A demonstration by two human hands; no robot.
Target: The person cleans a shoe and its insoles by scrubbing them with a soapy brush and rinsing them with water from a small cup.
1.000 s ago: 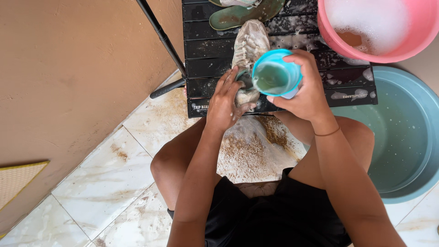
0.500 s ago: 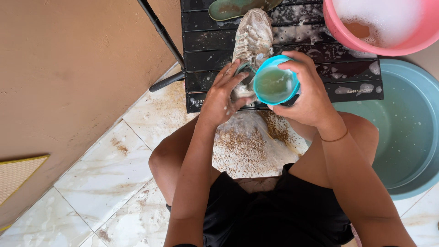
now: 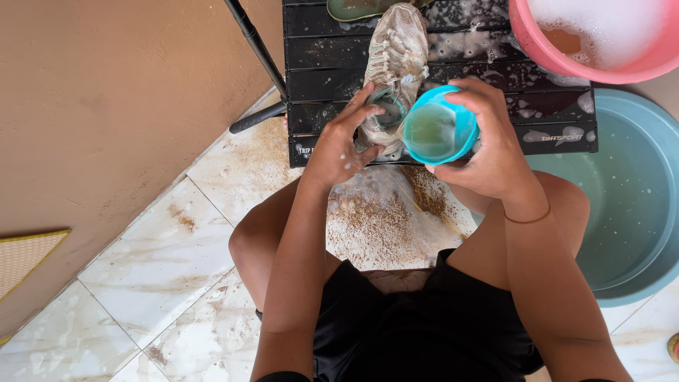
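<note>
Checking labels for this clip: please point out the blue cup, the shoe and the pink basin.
blue cup [image 3: 433, 131], head view, on the water inside its rim.
shoe [image 3: 396, 49], head view, on its mesh upper.
pink basin [image 3: 559, 65], head view, on its outer wall.

The picture's top edge cuts off the pink basin and green sole.
</note>
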